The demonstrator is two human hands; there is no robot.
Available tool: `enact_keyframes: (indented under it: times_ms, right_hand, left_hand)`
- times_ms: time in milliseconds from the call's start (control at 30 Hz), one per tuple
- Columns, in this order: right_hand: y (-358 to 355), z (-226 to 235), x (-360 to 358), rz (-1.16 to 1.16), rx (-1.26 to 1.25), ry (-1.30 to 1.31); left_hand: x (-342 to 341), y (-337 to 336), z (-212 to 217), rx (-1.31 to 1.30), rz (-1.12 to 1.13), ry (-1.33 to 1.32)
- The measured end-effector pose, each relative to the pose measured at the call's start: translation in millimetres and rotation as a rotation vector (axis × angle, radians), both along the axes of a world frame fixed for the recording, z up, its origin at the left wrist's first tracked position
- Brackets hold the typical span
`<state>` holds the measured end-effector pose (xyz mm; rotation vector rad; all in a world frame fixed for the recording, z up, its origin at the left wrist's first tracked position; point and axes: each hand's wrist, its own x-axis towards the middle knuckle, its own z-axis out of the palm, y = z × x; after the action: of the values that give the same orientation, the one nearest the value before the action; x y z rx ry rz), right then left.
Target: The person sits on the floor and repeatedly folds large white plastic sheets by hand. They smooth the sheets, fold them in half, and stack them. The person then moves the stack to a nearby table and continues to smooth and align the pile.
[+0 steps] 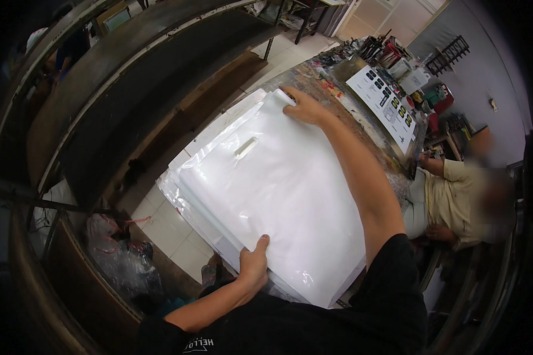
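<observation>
Stack of white plastic bags (278,201): laid flat at frame centre on a paint-stained worktable (361,112), die-cut handle slot toward the upper edge. Left hand (253,263): closed on the stack's lower edge, thumb on top, apparently to steady it. Right hand (305,107): pressed flat at the upper corner, fingers curled over the edge. Seated person (462,204): at right. Printed sheet (388,103): upper right.

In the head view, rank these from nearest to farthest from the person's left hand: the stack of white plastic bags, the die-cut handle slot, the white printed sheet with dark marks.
From the left hand:
1. Stack of white plastic bags, gripped at its near edge.
2. Handle slot, mid-stack, farther up.
3. White printed sheet, far right on the workbench.
</observation>
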<state>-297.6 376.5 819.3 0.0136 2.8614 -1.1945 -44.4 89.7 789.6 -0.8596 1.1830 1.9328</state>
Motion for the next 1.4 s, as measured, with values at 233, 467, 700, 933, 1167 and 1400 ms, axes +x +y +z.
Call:
enact_keyframes:
  times_ms: [233, 467, 700, 933, 1167, 1400]
  right_hand:
    - [9, -18, -18, 0.021, 0.047, -0.165]
    - [0, -8, -22, -0.008, 0.108, -0.28]
    - [2, -4, -24, 0.017, 0.181, -0.336]
    - [-6, -8, -25, 0.012, 0.216, -0.366]
    - [0, -16, -25, -0.039, 0.2, -0.389]
    - [-3, -17, -24, -0.042, 0.244, -0.338]
  left_hand:
    - [1, -2, -6, 0.052, -0.008, -0.008]
    - [3, -2, -7, 0.048, 0.011, -0.024]
    - [3, 0, -8, 0.027, -0.016, -0.014]
    - [4, -2, 0, 0.048, 0.015, -0.012]
    - [2, 0, 6, 0.067, 0.021, -0.021]
    - [1, -8, 24, 0.195, -0.028, -0.039]
